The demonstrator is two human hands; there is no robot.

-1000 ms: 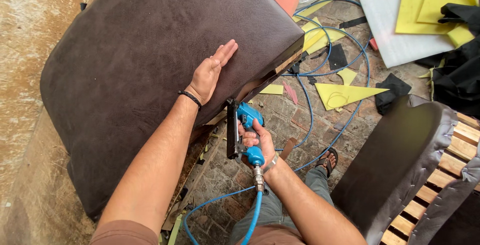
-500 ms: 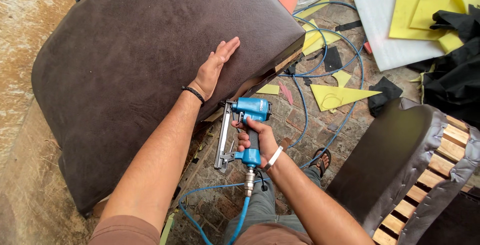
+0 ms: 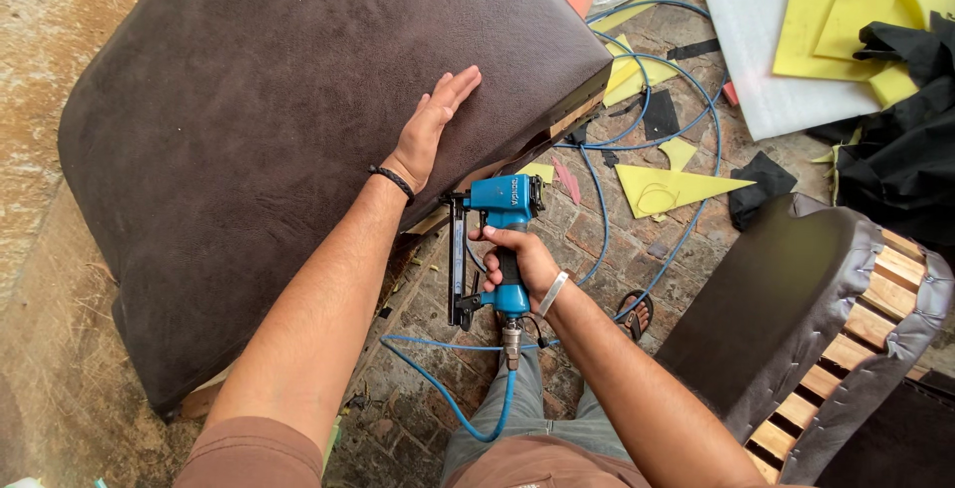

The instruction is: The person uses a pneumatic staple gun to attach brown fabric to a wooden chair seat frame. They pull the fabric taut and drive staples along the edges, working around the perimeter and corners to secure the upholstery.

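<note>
Below the head camera, the left hand [image 3: 430, 130] lies flat and open on a big dark brown cushion [image 3: 279, 130], fingers straight and close together, palm pressing on the cover near its lower right edge. This hand grasps nothing; it only rests on the surface. A black band sits on its wrist.

The cushion is wide and thick, with rounded corners, and its cover looks like soft suede or leather with a fine wrinkled grain. It fills the upper left part of the view and leans over the brick floor [image 3: 597, 249]; along its right edge a strip of the wooden frame [image 3: 575, 115] shows under the cover.

The right hand [image 3: 522, 259] is clenched around the handle of a blue pneumatic staple gun [image 3: 497, 239]. This tool has a bright blue body and a long black magazine, which stands upright in the picture, and its head is just beside the cushion's lower edge (I cannot tell if the nose touches it). From the bottom of the handle a blue air hose [image 3: 448, 393] goes down and makes a loop over the floor.

To the right stands another brown upholstered piece [image 3: 786, 309] with wooden slats [image 3: 865, 339] open on its side. Yellow foam scraps [image 3: 667, 188] lie on the bricks, and a white foam sheet [image 3: 776, 40] lies farther up.
</note>
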